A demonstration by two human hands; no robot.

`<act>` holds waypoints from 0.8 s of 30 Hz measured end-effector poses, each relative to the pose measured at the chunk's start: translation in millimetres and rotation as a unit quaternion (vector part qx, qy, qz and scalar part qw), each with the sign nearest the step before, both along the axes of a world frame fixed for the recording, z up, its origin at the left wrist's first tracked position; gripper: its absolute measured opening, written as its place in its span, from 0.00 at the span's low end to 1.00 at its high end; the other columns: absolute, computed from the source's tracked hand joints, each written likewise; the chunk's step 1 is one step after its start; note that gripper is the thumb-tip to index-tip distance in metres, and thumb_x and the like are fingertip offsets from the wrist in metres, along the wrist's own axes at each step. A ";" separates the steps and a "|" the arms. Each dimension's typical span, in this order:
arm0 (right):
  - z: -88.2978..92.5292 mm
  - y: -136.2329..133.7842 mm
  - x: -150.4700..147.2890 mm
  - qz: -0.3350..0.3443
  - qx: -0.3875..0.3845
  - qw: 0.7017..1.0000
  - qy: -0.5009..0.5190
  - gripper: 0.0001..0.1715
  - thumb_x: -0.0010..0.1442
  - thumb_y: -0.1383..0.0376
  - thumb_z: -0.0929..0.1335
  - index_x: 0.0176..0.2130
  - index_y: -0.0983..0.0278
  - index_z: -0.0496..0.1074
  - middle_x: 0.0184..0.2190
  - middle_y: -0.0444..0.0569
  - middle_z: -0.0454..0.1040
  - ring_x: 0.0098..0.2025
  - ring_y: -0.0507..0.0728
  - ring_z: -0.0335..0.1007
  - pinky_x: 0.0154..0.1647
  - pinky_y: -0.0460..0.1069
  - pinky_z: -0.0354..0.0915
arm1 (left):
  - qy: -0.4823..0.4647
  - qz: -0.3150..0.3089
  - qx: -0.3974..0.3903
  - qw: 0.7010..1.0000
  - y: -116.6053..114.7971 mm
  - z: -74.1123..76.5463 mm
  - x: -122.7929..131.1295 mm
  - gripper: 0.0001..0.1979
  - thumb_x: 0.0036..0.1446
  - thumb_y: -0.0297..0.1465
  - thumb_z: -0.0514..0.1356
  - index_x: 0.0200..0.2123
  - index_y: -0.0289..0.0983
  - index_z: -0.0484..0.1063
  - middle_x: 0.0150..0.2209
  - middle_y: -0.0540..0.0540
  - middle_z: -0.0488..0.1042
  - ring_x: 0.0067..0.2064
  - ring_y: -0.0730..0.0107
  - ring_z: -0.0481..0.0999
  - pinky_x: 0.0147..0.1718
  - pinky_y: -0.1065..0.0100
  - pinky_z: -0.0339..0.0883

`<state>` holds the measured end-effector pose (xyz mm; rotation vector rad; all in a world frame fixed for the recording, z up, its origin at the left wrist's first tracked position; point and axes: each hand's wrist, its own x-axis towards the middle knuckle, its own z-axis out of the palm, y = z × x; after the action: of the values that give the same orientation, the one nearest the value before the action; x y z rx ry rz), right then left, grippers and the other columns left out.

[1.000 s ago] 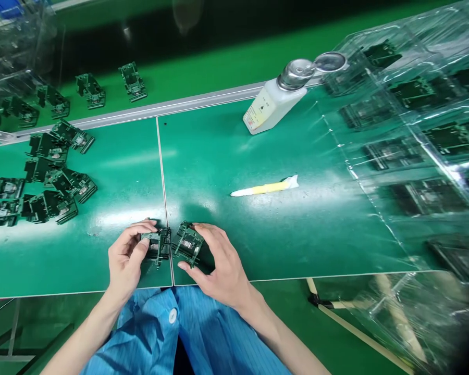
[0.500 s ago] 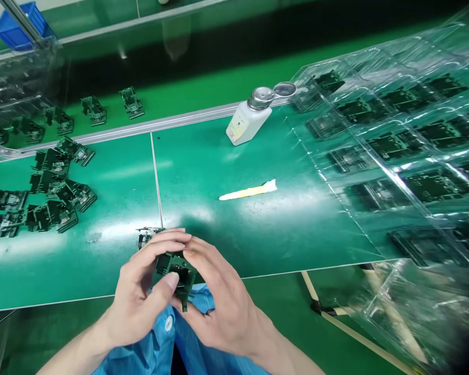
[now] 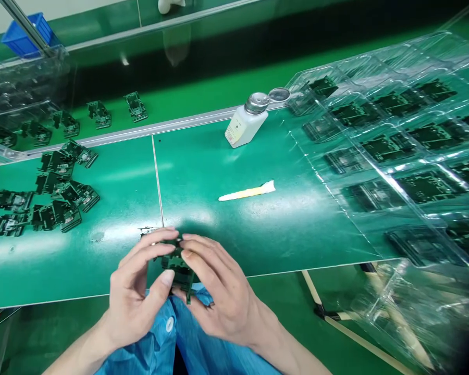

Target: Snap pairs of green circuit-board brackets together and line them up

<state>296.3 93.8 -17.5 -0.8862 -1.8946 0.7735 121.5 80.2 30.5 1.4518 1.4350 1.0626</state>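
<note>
A second earlier, each hand had its own board unit; now the left hand [image 3: 135, 294] and right hand [image 3: 226, 299] had met around one board unit [image 3: 182, 278], drawn back to the near edge of the counter [image 3: 195, 172]. The other unit [image 3: 147, 229] had ended up mostly hidden behind the left fingers. The fingertips, touching half a second before, had parted slightly. A white object [image 3: 171, 5] had come into view at the top.
</note>
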 end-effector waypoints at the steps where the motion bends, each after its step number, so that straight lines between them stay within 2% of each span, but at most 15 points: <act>1: -2.7 -0.1 5.3 -0.001 -0.019 1.000 -0.009 0.33 0.62 0.67 0.67 0.64 0.64 0.57 0.53 0.60 0.74 0.56 0.65 0.72 0.54 0.62 0.75 | 0.025 0.004 0.028 0.999 -1.4 -0.3 -10.3 0.17 0.58 0.25 0.62 0.50 0.42 0.76 0.54 0.41 0.77 0.60 0.52 0.73 0.58 0.51 0.71; 3: -10.5 -0.9 16.8 -0.009 -0.069 0.997 -0.042 0.34 0.63 0.65 0.67 0.65 0.63 0.56 0.55 0.60 0.73 0.57 0.66 0.72 0.55 0.63 0.75 | 0.070 0.009 0.050 0.996 -4.3 -1.9 -37.5 0.22 0.57 0.25 0.63 0.55 0.43 0.74 0.58 0.42 0.75 0.64 0.52 0.69 0.64 0.49 0.65; 4: -15.1 -1.3 21.7 -0.011 -0.095 0.994 -0.060 0.34 0.64 0.64 0.67 0.65 0.63 0.55 0.55 0.60 0.72 0.58 0.67 0.71 0.55 0.63 0.75 | 0.089 0.003 0.035 0.995 -5.7 -3.4 -52.4 0.24 0.58 0.25 0.63 0.58 0.44 0.71 0.60 0.42 0.73 0.65 0.52 0.68 0.65 0.50 0.63; 6: -24.4 -1.7 27.0 -0.001 -0.135 0.987 -0.088 0.34 0.65 0.62 0.67 0.66 0.62 0.54 0.57 0.61 0.71 0.59 0.67 0.71 0.56 0.64 0.74 | 0.128 -0.033 -0.029 0.991 -7.6 -8.0 -78.8 0.30 0.58 0.29 0.64 0.63 0.46 0.65 0.64 0.42 0.68 0.67 0.52 0.65 0.65 0.52 0.62; 8: -31.4 -0.7 23.9 0.029 -0.159 0.982 -0.102 0.34 0.65 0.63 0.66 0.66 0.62 0.54 0.58 0.61 0.70 0.60 0.68 0.69 0.57 0.65 0.73 | 0.166 -0.075 -0.104 0.978 -7.6 -15.3 -93.8 0.37 0.57 0.32 0.66 0.68 0.49 0.56 0.69 0.42 0.61 0.68 0.51 0.63 0.64 0.52 0.64; 11: -34.4 3.4 6.4 0.070 -0.187 0.972 -0.121 0.34 0.64 0.64 0.66 0.66 0.62 0.54 0.60 0.60 0.68 0.62 0.68 0.66 0.59 0.67 0.70 | 0.206 -0.113 -0.174 0.956 -3.7 -30.1 -93.0 0.40 0.57 0.37 0.67 0.68 0.52 0.52 0.70 0.43 0.59 0.69 0.50 0.62 0.64 0.48 0.64; 13: -31.9 6.8 -7.4 0.080 -0.208 0.967 -0.126 0.35 0.63 0.66 0.66 0.67 0.60 0.53 0.60 0.59 0.68 0.63 0.68 0.66 0.60 0.68 0.69 | 0.221 -0.111 -0.176 0.953 -0.8 -39.9 -85.0 0.36 0.57 0.39 0.67 0.66 0.51 0.57 0.66 0.42 0.65 0.67 0.51 0.65 0.63 0.47 0.64; 16: -24.7 11.1 -21.1 0.085 -0.206 0.968 -0.115 0.38 0.63 0.69 0.65 0.68 0.61 0.51 0.60 0.59 0.67 0.63 0.67 0.65 0.59 0.66 0.71 | 0.213 -0.082 -0.149 0.962 -0.5 -49.8 -76.9 0.30 0.56 0.39 0.68 0.61 0.47 0.65 0.60 0.42 0.72 0.63 0.53 0.71 0.61 0.51 0.67; 20: -11.2 14.1 -22.8 0.072 -0.147 0.983 -0.079 0.38 0.63 0.71 0.64 0.68 0.66 0.50 0.60 0.61 0.69 0.63 0.66 0.66 0.59 0.65 0.71 | 0.115 -0.045 -0.135 0.983 -7.4 -51.2 -75.8 0.28 0.55 0.37 0.69 0.59 0.46 0.68 0.58 0.43 0.75 0.60 0.61 0.74 0.59 0.62 0.68; 24: 4.5 15.8 -16.6 0.046 -0.077 0.994 -0.063 0.29 0.65 0.71 0.63 0.63 0.73 0.57 0.56 0.64 0.72 0.62 0.65 0.67 0.61 0.61 0.71 | -0.014 -0.021 -0.131 0.991 -13.3 -48.1 -70.8 0.30 0.53 0.36 0.70 0.59 0.45 0.68 0.58 0.41 0.75 0.55 0.64 0.78 0.52 0.69 0.73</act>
<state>279.7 109.6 -13.0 -0.9680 -2.0176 0.9491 50.7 66.9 -17.6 1.2675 1.4587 0.8291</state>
